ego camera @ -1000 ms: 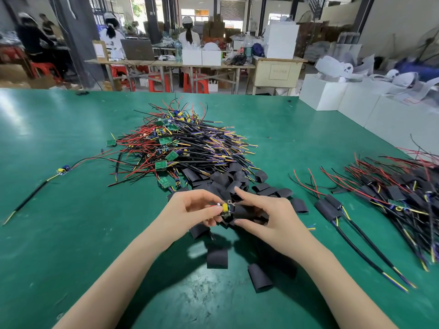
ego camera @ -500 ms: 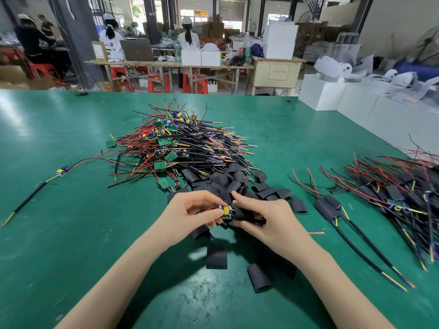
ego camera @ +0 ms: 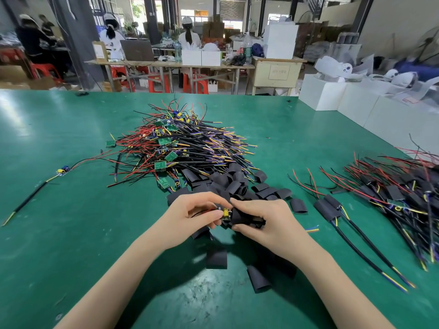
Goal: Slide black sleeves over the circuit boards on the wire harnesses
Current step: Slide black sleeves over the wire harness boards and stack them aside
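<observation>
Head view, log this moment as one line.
left hand: pinches circuit board | right hand: holds black sleeve | board partly bare

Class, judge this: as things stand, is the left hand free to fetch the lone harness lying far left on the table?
Probably not yet. The left hand is pinching the board being sleeved; the lone harness lies unobstructed, but well off to the left.

We see a glossy dark-green desk [ego camera: 71, 233]. The central heap of wire harnesses [ego camera: 180, 148] mixes red, black, yellow and purple leads with small green circuit boards [ego camera: 160, 165]. The loose flat tube sleeves [ego camera: 235, 184] are matt black. Between our hands, a small board [ego camera: 225, 213] carries a yellow component beside a black sleeve [ego camera: 240, 217]. The sleeved harnesses [ego camera: 392, 193] at right show black, red and yellow. Beyond stand white boxes [ego camera: 320, 93] and red stools [ego camera: 194, 84].
</observation>
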